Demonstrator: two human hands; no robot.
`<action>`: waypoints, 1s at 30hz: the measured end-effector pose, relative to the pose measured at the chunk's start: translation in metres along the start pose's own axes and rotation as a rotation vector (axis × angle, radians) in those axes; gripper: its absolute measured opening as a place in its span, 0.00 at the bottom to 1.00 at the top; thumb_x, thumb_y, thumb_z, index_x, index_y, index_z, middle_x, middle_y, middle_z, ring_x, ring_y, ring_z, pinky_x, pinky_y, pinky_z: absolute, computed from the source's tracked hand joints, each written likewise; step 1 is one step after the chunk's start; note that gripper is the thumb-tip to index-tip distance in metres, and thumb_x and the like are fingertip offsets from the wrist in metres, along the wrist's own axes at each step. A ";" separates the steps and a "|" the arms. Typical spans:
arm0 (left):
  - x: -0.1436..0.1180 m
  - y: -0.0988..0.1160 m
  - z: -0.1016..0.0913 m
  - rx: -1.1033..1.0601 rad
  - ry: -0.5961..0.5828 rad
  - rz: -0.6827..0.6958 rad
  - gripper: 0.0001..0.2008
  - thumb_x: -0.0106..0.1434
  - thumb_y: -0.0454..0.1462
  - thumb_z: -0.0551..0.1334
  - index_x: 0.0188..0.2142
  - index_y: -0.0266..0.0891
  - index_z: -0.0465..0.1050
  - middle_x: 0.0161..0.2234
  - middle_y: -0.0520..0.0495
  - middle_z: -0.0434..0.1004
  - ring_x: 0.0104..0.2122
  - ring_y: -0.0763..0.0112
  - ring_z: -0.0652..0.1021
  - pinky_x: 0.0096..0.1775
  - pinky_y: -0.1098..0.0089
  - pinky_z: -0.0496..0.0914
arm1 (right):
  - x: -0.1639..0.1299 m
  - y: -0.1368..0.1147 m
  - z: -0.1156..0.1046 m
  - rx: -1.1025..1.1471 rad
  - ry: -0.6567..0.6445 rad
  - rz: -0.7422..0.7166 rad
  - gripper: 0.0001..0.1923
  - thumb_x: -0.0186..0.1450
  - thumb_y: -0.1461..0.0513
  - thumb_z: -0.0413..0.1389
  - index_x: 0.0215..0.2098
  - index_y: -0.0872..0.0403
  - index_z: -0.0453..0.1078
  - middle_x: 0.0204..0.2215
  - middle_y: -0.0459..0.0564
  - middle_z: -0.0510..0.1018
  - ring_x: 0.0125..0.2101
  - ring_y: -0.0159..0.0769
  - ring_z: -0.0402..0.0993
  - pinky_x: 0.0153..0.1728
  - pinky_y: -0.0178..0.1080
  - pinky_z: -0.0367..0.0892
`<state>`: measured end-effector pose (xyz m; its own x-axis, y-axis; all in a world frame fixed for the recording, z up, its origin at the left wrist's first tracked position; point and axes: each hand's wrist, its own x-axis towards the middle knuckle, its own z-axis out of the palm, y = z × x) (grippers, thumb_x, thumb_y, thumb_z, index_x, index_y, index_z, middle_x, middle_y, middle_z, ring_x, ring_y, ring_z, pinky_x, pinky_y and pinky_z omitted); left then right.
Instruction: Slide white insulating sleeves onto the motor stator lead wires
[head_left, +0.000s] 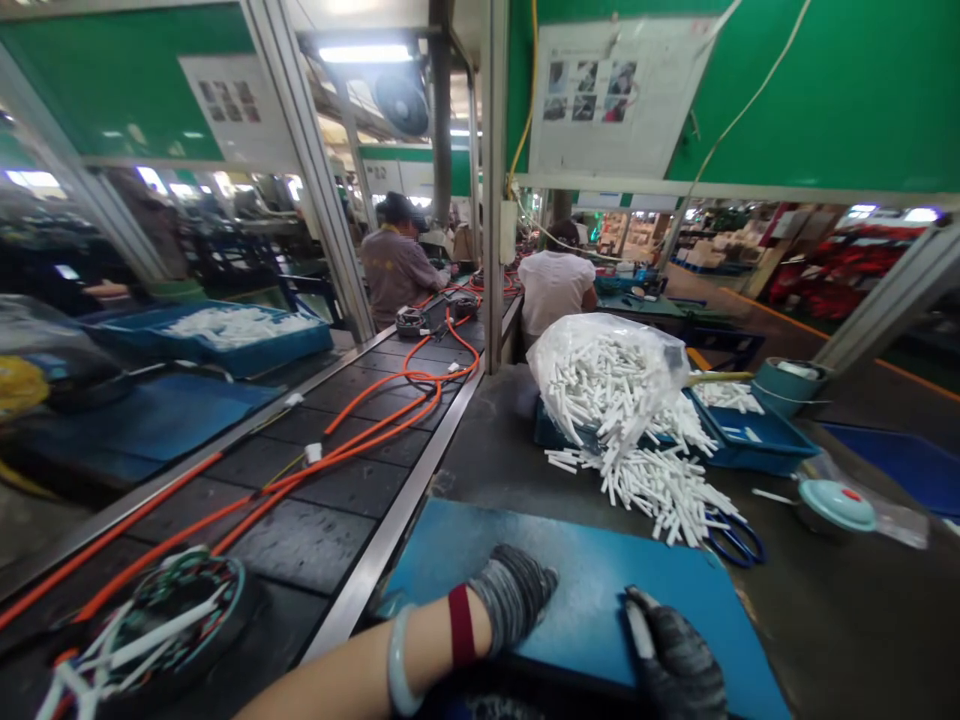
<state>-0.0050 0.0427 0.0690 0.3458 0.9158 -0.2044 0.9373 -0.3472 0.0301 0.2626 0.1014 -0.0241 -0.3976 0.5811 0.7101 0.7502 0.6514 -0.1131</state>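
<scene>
My left hand [517, 597], in a grey striped glove, rests low over the blue mat [577, 540]. Its fingers are curled together, and anything inside them is hidden. At the mat's right side, my right hand [679, 655] wears a similar dark glove with its fingers drawn in. A pale narrow strip shows along those fingers; I cannot tell whether it is a white tube or part of the glove. Below both hands, a dark object [525, 685] is cut off by the bottom edge. Beyond the mat, many short white tubes [667, 495] spill from a clear plastic bag [611, 375].
Blue-handled scissors [735, 540] lie beside the tubes, near a lidded light-blue bowl [836, 505]. A blue bin [757, 445] stands behind. Left, a conveyor [337, 510] carries orange cables [360, 445] and a wired round motor part [172, 625]. Two co-workers [555, 285] sit farther along.
</scene>
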 end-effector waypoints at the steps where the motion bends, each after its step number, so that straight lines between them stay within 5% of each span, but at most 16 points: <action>1: 0.000 0.001 -0.001 -0.004 -0.002 -0.001 0.27 0.68 0.42 0.63 0.64 0.36 0.71 0.50 0.30 0.83 0.43 0.41 0.82 0.44 0.47 0.75 | 0.000 0.000 0.001 0.004 0.002 0.008 0.22 0.78 0.52 0.48 0.45 0.52 0.83 0.38 0.50 0.88 0.34 0.38 0.86 0.38 0.36 0.79; 6: 0.001 0.004 -0.007 0.010 -0.065 0.014 0.30 0.68 0.42 0.61 0.67 0.33 0.69 0.53 0.26 0.81 0.46 0.38 0.83 0.44 0.46 0.75 | 0.000 -0.002 0.005 -0.001 0.066 -0.011 0.23 0.78 0.52 0.48 0.44 0.54 0.83 0.37 0.50 0.88 0.33 0.37 0.85 0.37 0.36 0.78; 17: 0.002 0.004 0.003 0.002 0.021 0.019 0.27 0.62 0.38 0.64 0.62 0.40 0.75 0.48 0.33 0.84 0.42 0.41 0.83 0.41 0.48 0.77 | 0.010 -0.014 0.000 -0.041 0.112 0.018 0.27 0.80 0.52 0.45 0.41 0.55 0.82 0.35 0.51 0.88 0.31 0.36 0.84 0.37 0.35 0.77; 30: -0.001 0.006 -0.007 0.074 -0.132 0.008 0.31 0.70 0.41 0.58 0.70 0.36 0.66 0.55 0.25 0.80 0.50 0.39 0.83 0.48 0.42 0.77 | -0.013 0.001 0.016 -0.030 0.100 -0.019 0.20 0.77 0.57 0.49 0.43 0.51 0.84 0.37 0.51 0.87 0.31 0.37 0.83 0.37 0.37 0.75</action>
<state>0.0007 0.0413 0.0761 0.3396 0.8803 -0.3312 0.9273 -0.3723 -0.0386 0.2599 0.1023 -0.0451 -0.3588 0.5163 0.7776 0.7591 0.6461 -0.0788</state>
